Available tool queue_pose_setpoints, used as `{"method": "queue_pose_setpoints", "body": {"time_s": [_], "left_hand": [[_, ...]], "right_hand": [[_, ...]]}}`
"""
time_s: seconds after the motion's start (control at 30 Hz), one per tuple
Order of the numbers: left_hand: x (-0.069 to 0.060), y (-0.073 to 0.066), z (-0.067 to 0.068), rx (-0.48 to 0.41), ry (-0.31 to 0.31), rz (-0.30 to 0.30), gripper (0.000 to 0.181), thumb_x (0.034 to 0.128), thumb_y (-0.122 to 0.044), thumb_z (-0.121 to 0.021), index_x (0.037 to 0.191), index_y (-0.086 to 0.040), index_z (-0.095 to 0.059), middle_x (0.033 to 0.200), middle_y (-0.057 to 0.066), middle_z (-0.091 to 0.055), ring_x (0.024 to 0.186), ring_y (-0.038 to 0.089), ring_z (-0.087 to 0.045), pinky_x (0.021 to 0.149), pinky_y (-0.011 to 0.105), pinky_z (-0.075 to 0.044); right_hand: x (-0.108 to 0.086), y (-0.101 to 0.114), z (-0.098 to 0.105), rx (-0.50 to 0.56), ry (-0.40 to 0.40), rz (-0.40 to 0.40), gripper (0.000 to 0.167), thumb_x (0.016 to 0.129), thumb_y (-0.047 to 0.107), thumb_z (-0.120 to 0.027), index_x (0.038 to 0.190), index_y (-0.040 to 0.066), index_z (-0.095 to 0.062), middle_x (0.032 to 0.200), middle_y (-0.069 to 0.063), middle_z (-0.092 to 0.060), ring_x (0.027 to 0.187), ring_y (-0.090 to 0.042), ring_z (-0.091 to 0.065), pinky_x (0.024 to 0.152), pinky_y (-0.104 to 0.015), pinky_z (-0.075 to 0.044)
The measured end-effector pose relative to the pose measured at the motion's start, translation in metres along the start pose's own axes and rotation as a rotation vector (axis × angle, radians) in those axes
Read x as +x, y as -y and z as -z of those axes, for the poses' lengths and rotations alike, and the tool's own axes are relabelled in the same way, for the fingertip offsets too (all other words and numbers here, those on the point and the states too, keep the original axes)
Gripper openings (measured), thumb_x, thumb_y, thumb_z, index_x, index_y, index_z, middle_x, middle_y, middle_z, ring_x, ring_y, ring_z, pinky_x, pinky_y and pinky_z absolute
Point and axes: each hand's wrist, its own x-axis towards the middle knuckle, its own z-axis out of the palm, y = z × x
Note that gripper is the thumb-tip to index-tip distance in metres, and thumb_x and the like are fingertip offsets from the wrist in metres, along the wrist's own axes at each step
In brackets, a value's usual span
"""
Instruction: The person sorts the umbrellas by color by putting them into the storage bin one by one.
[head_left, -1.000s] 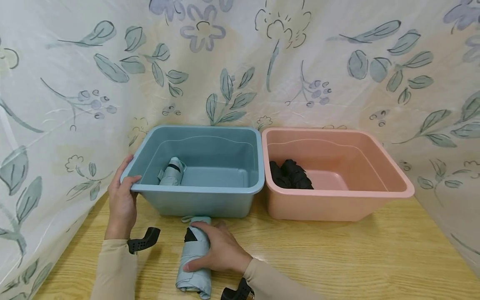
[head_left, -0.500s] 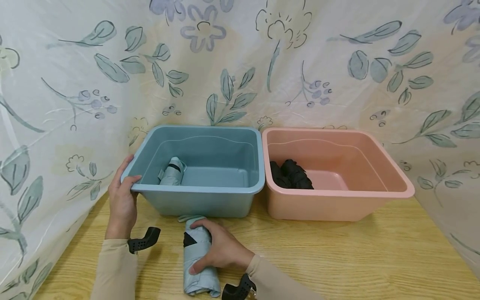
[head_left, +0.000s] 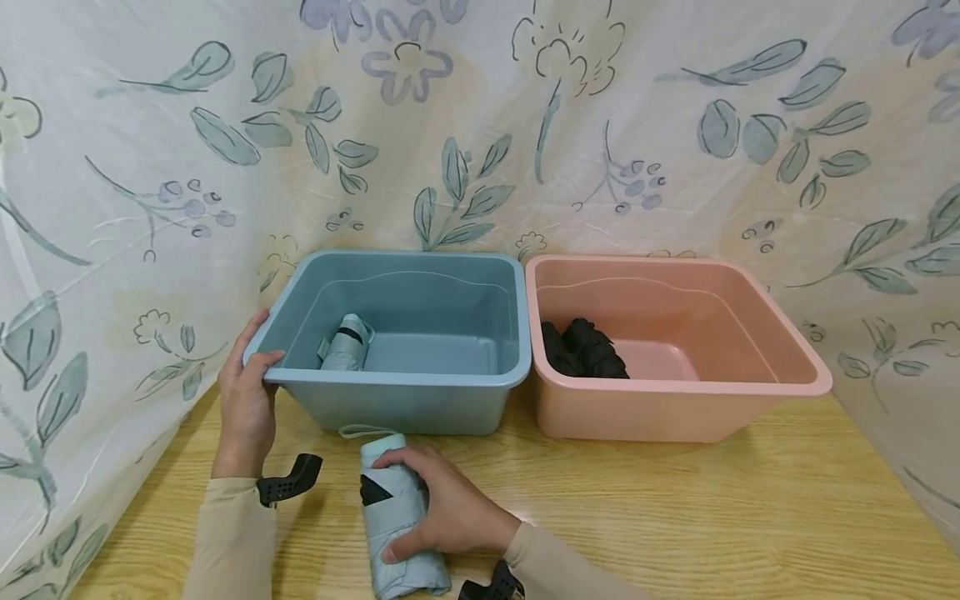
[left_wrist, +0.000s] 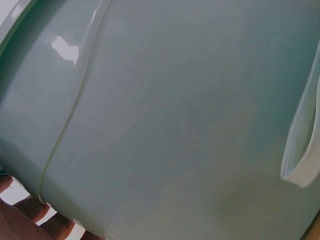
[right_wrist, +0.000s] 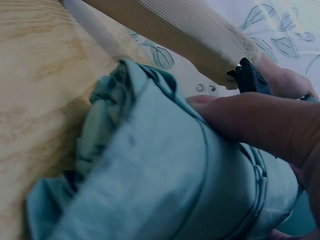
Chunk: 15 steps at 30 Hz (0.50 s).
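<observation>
My right hand (head_left: 453, 504) grips a folded light-blue umbrella (head_left: 386, 483) in front of the blue bin. In the right wrist view the thumb presses along the umbrella's rolled cloth (right_wrist: 165, 165); most other fingers are hidden. The umbrella's wrist loop (left_wrist: 300, 160) hangs near the bin wall in the left wrist view. My left hand (head_left: 247, 408) holds the front left corner of the blue bin (head_left: 405, 379), thumb over the rim. Inside that bin lies another light-blue folded umbrella (head_left: 347, 343) with a black band.
A pink bin (head_left: 682, 387) stands right beside the blue one, with black bundled cloth items (head_left: 585, 350) at its left end. Both sit on a wood-grain table (head_left: 675, 517), close to a flowered curtain (head_left: 480, 125) behind and at the sides.
The held umbrella has turned a little: its loop end swung left and its near end moved right. The right hand shifted slightly right and nearer. My left hand stays on the bin.
</observation>
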Motion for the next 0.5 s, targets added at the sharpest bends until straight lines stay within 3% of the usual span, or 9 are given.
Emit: {"method": "queue_pose_setpoints", "body": {"time_s": [0.23, 0.5], "left_hand": [[-0.001, 0.000, 0.001, -0.005, 0.003, -0.003, 0.058, 0.1004, -0.007, -0.039, 0.155, -0.028, -0.044, 0.160, 0.003, -0.030, 0.144, 0.030, -0.026, 0.118, 0.049, -0.019], [0.000, 0.001, 0.000, -0.016, 0.003, -0.009, 0.059, 0.0998, -0.006, -0.039, 0.155, -0.026, -0.044, 0.159, 0.005, -0.030, 0.144, 0.030, -0.027, 0.118, 0.048, -0.020]], "right_hand": [[-0.004, -0.003, -0.001, 0.103, 0.020, 0.017, 0.082, 0.072, 0.018, -0.092, 0.142, 0.034, -0.052, 0.133, 0.012, -0.055, 0.114, -0.006, -0.052, 0.096, -0.029, -0.043], [-0.011, 0.005, 0.002, 0.062, 0.073, 0.086, 0.084, 0.075, 0.020, -0.091, 0.143, 0.036, -0.046, 0.126, 0.013, -0.057, 0.109, -0.004, -0.055, 0.093, -0.026, -0.046]]}}
